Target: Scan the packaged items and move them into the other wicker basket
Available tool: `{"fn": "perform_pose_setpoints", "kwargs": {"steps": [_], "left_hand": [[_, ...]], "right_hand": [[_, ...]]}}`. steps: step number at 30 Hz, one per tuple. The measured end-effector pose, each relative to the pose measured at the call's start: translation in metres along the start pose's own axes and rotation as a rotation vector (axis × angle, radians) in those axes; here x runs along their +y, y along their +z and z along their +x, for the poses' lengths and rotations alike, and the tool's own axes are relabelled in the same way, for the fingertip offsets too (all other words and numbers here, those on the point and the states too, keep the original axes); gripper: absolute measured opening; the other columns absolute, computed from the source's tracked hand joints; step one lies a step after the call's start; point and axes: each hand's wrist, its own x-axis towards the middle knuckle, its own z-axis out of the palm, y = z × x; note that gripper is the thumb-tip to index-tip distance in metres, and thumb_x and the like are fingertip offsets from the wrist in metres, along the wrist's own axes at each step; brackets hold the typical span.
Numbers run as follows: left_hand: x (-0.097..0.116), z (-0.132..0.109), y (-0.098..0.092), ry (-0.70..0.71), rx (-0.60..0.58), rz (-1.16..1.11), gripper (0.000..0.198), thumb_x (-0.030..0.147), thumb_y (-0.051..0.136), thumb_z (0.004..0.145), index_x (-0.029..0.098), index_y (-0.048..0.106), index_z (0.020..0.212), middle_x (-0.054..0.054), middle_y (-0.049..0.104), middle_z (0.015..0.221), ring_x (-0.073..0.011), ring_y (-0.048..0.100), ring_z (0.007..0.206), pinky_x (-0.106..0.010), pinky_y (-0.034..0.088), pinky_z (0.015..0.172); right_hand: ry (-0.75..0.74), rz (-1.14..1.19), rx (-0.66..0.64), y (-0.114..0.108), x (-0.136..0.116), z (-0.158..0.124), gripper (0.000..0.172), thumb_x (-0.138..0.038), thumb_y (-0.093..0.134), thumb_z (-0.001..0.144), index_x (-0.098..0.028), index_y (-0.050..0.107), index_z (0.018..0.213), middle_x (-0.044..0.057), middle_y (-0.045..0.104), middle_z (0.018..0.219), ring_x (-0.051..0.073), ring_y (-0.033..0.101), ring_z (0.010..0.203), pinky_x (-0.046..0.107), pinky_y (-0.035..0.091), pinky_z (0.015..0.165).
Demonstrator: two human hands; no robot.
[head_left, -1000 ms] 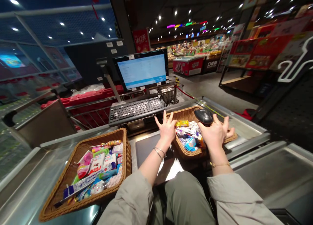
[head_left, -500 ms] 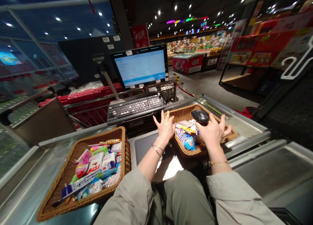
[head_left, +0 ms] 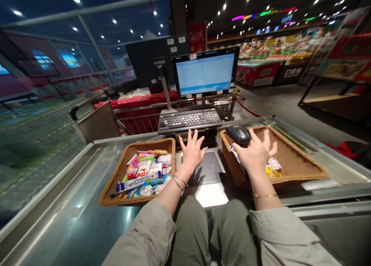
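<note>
My left hand [head_left: 192, 150] is open with its fingers spread, in the air between the keyboard [head_left: 189, 120] and the flat grey panel [head_left: 211, 161]. In my right hand [head_left: 256, 150] is a black handheld scanner [head_left: 238, 134], gripped between thumb and fingers above the near left part of the right wicker basket [head_left: 301, 154]. Small packaged goods [head_left: 274, 167] show in that basket, partly hidden by the hand. The left wicker basket [head_left: 108, 187] holds several colourful packets, among them white and red boxes [head_left: 143, 168].
Behind the keyboard stands a lit monitor [head_left: 205, 73]. A metal counter [head_left: 72, 192] runs under the left basket. Beyond are a metal cart [head_left: 139, 119] with red material, a red freezer [head_left: 256, 73] and store shelves [head_left: 333, 77].
The view has turned left, and the baskets appear farther right. The right hand with the scanner now sits at the left side of the right basket. The left hand is away from that basket's edge.
</note>
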Motion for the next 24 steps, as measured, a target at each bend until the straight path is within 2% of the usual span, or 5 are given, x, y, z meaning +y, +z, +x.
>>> {"fn": "perform_pose_setpoints", "kwargs": {"steps": [2,8,14,19,24], "left_hand": [[-0.024,-0.008,-0.009,-0.05,0.009,0.024,0.045,0.044,0.057,0.098,0.029,0.059,0.141,-0.006,0.034,0.167,-0.0326,0.016,0.159,-0.072,0.004,0.124],[-0.1,-0.031,-0.032,-0.208,0.006,0.09,0.041,0.04,0.056,0.098,0.027,0.062,0.136,-0.008,0.036,0.166,-0.035,0.018,0.158,-0.076,0.004,0.121],[-0.164,-0.05,-0.033,-0.249,-0.069,0.228,0.034,0.031,0.056,0.097,0.025,0.067,0.128,-0.011,0.041,0.164,-0.0371,0.02,0.157,-0.079,0.005,0.119],[-0.198,-0.056,-0.023,-0.195,-0.186,0.329,0.034,0.019,0.047,0.097,0.021,0.067,0.124,-0.014,0.058,0.15,-0.0343,0.043,0.146,-0.071,0.009,0.121],[-0.212,-0.049,-0.013,-0.156,-0.305,0.375,0.034,0.01,0.041,0.096,0.019,0.071,0.109,-0.013,0.073,0.119,-0.0304,0.062,0.117,-0.063,0.016,0.121]], "right_hand": [[-0.024,0.033,-0.026,0.009,-0.011,-0.005,0.045,-0.05,0.065,0.078,-0.021,0.075,0.111,0.012,0.067,0.138,0.036,0.029,0.152,0.068,0.012,0.12],[-0.132,0.067,-0.11,0.034,-0.045,-0.025,0.032,-0.048,0.063,0.08,-0.021,0.077,0.092,0.011,0.067,0.138,0.037,0.029,0.151,0.07,0.015,0.118],[-0.179,0.076,-0.191,0.051,-0.069,-0.047,0.029,-0.046,0.063,0.081,-0.02,0.076,0.088,0.01,0.065,0.141,0.038,0.029,0.151,0.069,0.016,0.119],[-0.213,0.07,-0.219,0.063,-0.072,-0.058,0.027,-0.044,0.064,0.079,-0.021,0.076,0.083,0.01,0.066,0.14,0.037,0.028,0.152,0.069,0.016,0.119],[-0.227,0.063,-0.207,0.071,-0.068,-0.062,0.025,-0.043,0.065,0.078,-0.021,0.076,0.081,0.01,0.067,0.138,0.038,0.03,0.15,0.069,0.016,0.118]]}}
